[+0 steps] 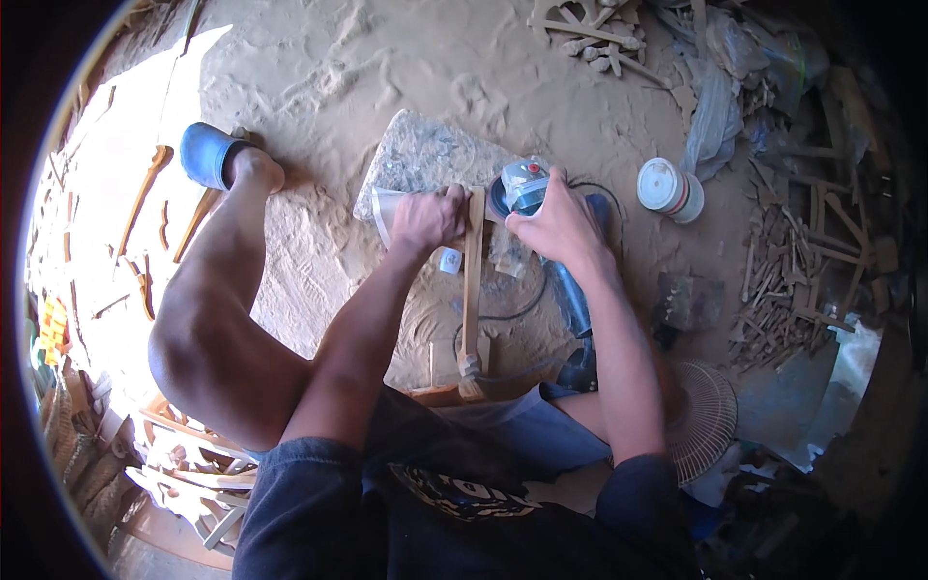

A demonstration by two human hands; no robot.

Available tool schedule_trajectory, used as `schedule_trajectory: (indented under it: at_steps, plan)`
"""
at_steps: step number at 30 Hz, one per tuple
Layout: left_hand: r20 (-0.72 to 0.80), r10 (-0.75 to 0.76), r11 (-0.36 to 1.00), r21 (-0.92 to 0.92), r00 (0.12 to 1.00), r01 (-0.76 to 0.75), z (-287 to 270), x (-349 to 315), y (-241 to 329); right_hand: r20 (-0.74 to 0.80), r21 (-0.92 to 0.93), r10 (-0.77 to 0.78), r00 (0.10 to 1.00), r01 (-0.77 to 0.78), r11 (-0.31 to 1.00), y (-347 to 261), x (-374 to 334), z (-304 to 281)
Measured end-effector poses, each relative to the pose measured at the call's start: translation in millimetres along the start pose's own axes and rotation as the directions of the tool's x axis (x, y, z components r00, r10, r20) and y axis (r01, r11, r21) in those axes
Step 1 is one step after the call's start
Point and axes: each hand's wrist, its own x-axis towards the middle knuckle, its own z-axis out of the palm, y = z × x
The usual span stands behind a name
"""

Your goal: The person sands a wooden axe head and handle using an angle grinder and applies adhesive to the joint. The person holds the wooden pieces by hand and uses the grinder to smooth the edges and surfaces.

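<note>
Left hand (428, 218): one, fingers curled tight round the far end of a bar, at the slab's near edge. Right hand (564, 222): one, thumb and fingers parted round the head of a grinder, gripping it just off the slab's near right corner. Bar (472, 275): wooden, narrow, running from that edge back toward the shorts (512, 425). Grinder (527, 176): blue body, grey head, its disc facing the bar; contact seemed likely but could not be confirmed. Slab (425, 145): stone, speckled, flat on the sandy floor (319, 87). Block (450, 260): small, white, just left of the bar. Tub (661, 186): white, lidded, right of the slab's right edge. Slipper (206, 155): blue, on the left foot, beyond the slab's left edge. Fan guard (704, 420): round, beside the right leg. Scraps (788, 280): wooden, heaped toward the floor's right edge.
</note>
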Motion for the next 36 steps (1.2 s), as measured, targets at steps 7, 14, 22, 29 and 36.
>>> schedule_trajectory:
  at_steps: [7,14,22,29,36]
  plan:
    - [-0.143,0.067,0.998,0.031,0.987,-0.063,-11.5,8.0,-6.6,-0.001,-0.002,-0.043,0.999,0.043,0.999,-0.3,14.7,-3.7]
    - [-0.234,0.086,0.996,0.051,0.968,-0.076,-27.0,21.1,-24.1,-0.013,0.034,-0.049,0.999,0.049,0.998,-3.3,28.0,-11.2]
    - [-0.175,0.054,0.995,0.096,0.983,-0.037,-41.1,31.0,-35.4,0.018,0.181,0.032,0.999,-0.034,0.983,27.6,39.9,-12.5]
    - [-0.052,-0.067,0.996,0.058,0.996,0.07,-37.6,20.8,-30.6,-0.048,0.293,0.057,0.997,-0.041,0.955,83.1,10.4,19.9]
    - [0.19,-0.168,0.979,-0.085,0.967,0.187,-7.0,-5.6,-48.0,-0.168,0.463,0.155,0.973,-0.061,0.884,100.4,-66.7,25.8]
